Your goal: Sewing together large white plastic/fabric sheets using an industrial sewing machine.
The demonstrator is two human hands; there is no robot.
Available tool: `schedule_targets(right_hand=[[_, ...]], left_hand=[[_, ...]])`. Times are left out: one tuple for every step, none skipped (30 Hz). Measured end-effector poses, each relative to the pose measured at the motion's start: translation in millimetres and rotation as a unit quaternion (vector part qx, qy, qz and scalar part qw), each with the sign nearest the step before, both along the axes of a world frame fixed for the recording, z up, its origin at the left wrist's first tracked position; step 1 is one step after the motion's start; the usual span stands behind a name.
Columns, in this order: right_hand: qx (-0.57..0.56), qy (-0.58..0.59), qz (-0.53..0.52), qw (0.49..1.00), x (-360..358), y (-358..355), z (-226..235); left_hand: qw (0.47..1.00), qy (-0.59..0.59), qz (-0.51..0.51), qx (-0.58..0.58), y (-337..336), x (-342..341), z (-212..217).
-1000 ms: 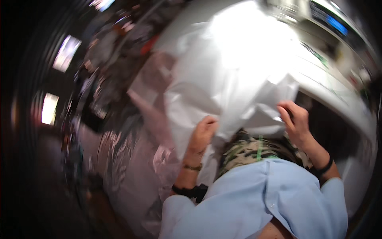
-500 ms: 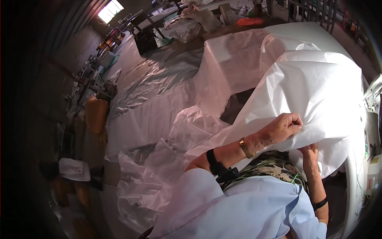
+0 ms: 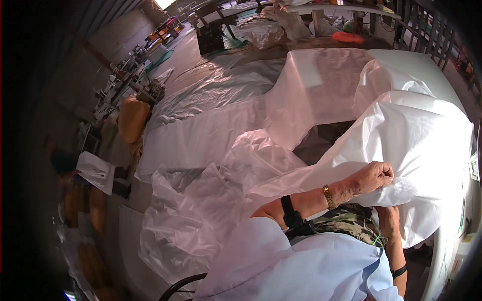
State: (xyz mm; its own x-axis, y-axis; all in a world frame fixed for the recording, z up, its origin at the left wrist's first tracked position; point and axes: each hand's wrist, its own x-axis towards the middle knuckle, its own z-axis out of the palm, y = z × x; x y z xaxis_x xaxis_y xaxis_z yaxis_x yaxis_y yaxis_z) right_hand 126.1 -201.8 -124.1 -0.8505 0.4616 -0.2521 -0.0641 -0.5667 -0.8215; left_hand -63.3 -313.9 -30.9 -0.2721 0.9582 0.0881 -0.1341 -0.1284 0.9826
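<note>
A large white woven plastic sheet lies bunched over the work table, its near edge hanging toward my lap. My left hand, with a gold watch on the wrist, is closed in a pinch on a fold of this sheet. Just below and slightly right, my right hand is closed at the sheet's lower edge. The fabric partly covers its fingertips. Green thread ends lie by my right wrist, against the camouflage cloth at my waist.
Thin translucent white sheeting is heaped to my left and runs across to the table. Part of a machine shows at the right rim. A stool-like seat with a white top and orange bundles stand far left.
The view has shifted, so the scene and both hands sit lower in the picture. Both hands keep hold of the white sheet, close to each other as before.
</note>
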Motion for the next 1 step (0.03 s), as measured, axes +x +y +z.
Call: schedule_targets(right_hand=[[0.028, -0.028, 0.048, 0.998, -2.0, 1.0, 5.1]], left_hand=[[1.000, -0.002, 0.005, -0.007, 0.8, 0.2, -2.3]])
